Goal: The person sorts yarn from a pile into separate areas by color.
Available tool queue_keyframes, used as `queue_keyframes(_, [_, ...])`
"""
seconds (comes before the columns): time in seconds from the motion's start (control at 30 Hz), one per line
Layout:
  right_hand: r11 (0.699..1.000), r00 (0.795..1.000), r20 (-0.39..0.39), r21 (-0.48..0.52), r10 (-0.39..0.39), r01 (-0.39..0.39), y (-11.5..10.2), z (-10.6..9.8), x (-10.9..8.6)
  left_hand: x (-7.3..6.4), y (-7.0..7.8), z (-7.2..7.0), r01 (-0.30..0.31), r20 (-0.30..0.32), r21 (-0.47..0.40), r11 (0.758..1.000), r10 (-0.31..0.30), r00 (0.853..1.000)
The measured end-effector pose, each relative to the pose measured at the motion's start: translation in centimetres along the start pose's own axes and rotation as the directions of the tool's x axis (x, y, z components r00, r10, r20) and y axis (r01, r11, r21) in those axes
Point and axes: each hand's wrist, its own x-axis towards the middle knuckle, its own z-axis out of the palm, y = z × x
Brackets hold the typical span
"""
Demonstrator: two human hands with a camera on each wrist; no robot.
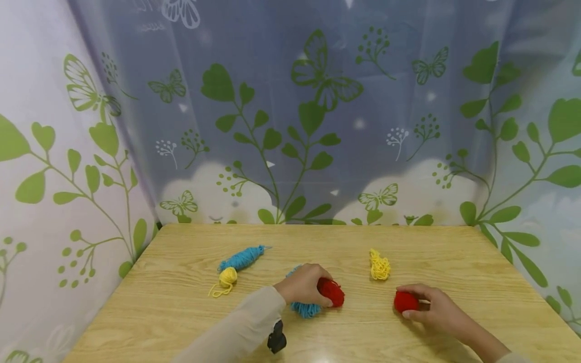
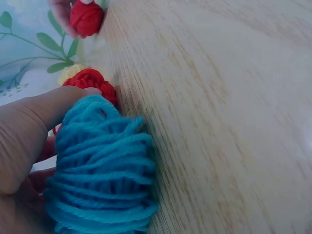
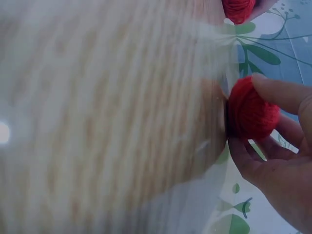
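Note:
My left hand (image 1: 305, 283) grips a bundle of red yarn (image 1: 333, 293) between thumb and fingers. Just under that hand lies a skein of blue yarn (image 1: 306, 309), partly hidden by it in the head view; in the left wrist view the blue skein (image 2: 102, 170) fills the foreground and the red bundle (image 2: 92, 83) shows beyond the thumb. Farther right, my right hand (image 1: 433, 308) holds a round red yarn ball (image 1: 405, 301) at the tabletop. The right wrist view shows thumb and fingers around this ball (image 3: 251, 109).
At the left of the wooden table (image 1: 172, 312) lies another blue skein (image 1: 242, 258), with a small yellow yarn ball (image 1: 228, 277) touching or very near its lower end. A loose yellow yarn bundle (image 1: 379, 265) lies behind the hands. A patterned curtain (image 1: 281, 126) hangs behind the table.

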Motion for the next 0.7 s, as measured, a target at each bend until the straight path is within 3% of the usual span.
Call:
queue_keyframes(0.27, [0.998, 0.996, 0.067, -0.011, -0.060, 0.061, 0.45, -0.26, -0.17, 0.26, -0.25, 0.06, -0.012, -0.013, 0.039, 0.999, 0.013, 1.000])
queue_keyframes(0.7, [1.000, 0.997, 0.076, -0.003, -0.012, 0.012, 0.60, -0.30, -0.12, 0.21, 0.01, -0.11, -0.007, -0.011, 0.027, 1.000, 0.007, 1.000])
